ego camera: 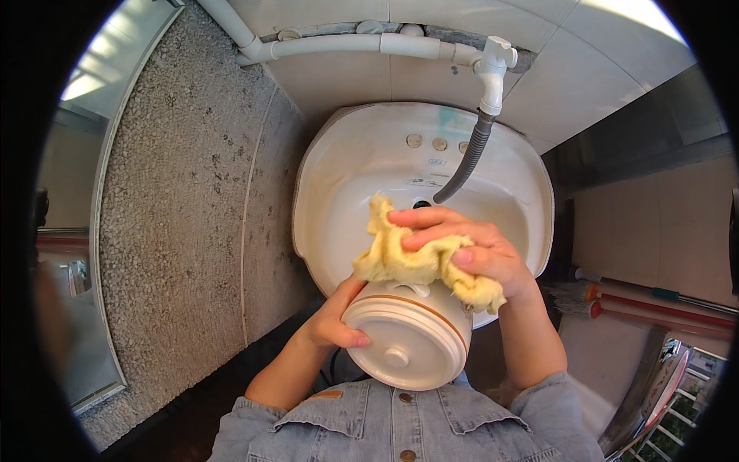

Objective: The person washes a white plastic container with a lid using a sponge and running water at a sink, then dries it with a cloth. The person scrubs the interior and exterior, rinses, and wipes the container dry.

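Note:
A white lidded ceramic pot (pixel 398 341) with a brown line near its rim is tilted against my denim shirt, its round lid facing me. My left hand (pixel 340 317) grips the pot's left side, thumb on the lid's edge. In my right hand (pixel 479 248) is a crumpled yellow cloth (pixel 410 254), which lies against the upper side of the pot by a small handle. The part of the pot under the cloth is hidden. Just beyond both hands is a white ceramic washbasin (pixel 340 167), its dark drain hole partly visible above the right fingers.
A grey corrugated hose (pixel 472 156) hangs into the basin from a white plastic pipe (pixel 329 46) along the tiled wall. To the left stand a rough pebbled wall (pixel 185 190) and a framed mirror (pixel 75 173). Several long handles, one a red pole (pixel 664 306), lean at the right.

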{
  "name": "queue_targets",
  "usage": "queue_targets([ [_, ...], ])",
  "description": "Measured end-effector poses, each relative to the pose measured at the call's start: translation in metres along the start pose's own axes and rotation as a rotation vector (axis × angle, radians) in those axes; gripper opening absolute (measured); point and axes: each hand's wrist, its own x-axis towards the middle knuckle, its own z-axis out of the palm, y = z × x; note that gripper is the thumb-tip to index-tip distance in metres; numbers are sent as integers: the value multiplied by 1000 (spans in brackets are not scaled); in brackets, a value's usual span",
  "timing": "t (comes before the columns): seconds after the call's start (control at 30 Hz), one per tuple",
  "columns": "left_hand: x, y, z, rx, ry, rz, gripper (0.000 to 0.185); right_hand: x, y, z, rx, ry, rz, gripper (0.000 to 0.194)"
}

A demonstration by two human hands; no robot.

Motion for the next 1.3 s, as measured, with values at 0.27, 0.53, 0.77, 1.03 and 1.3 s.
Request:
queue_targets([
  [0.27,-2,-11,6,-223,-34,-145,120,9,9,-10,-518,-130,415,21],
  [0.53,1,-6,7,-194,146,-189,92,-4,-20,38,-1276,-359,-225,29],
  [0.77,4,-17,16,-123,309,-54,96,-34,-62,42,-1499,-402,-65,39],
  [1.03,19,-21,26,-67,455,54,90,-27,-26,67,-1578,43,-124,42],
  [1.3,19,-30,20,1,427,191,87,-27,-23,61,-1463,-63,-53,41],
])
